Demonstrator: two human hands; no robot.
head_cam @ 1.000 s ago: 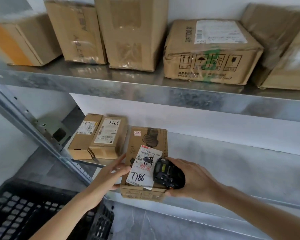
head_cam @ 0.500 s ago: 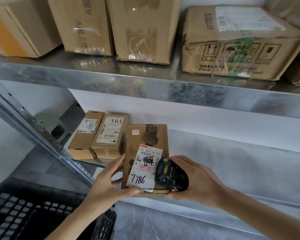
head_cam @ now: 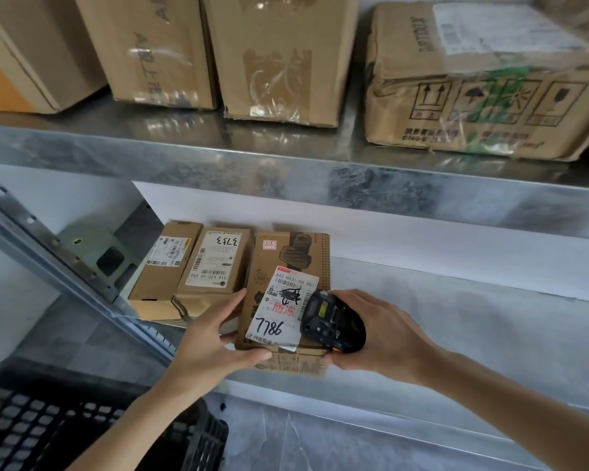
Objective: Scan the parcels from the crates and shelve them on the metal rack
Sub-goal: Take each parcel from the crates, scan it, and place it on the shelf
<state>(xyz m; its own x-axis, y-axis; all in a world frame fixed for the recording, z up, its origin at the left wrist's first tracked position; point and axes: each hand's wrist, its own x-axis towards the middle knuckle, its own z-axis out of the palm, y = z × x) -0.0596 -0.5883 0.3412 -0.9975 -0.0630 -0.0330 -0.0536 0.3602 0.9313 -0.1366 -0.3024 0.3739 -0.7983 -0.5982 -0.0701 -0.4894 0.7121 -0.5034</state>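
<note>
rightward, bare shelf point(head_cam: 456, 328); left hand point(head_cam: 215, 338) gripping parcel point(head_cam: 286, 300) edge, right hand point(head_cam: 385, 331) clutching scanner point(head_cam: 332, 322).

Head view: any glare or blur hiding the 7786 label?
Head view: the 7786 label reads sharp, though the scanner in the right hand covers its right edge; glare sits on the taped upper boxes; frame edges bend and soften.

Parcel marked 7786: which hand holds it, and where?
The left hand grips the parcel at its near left corner; the right hand holds the scanner against its right edge.
</note>
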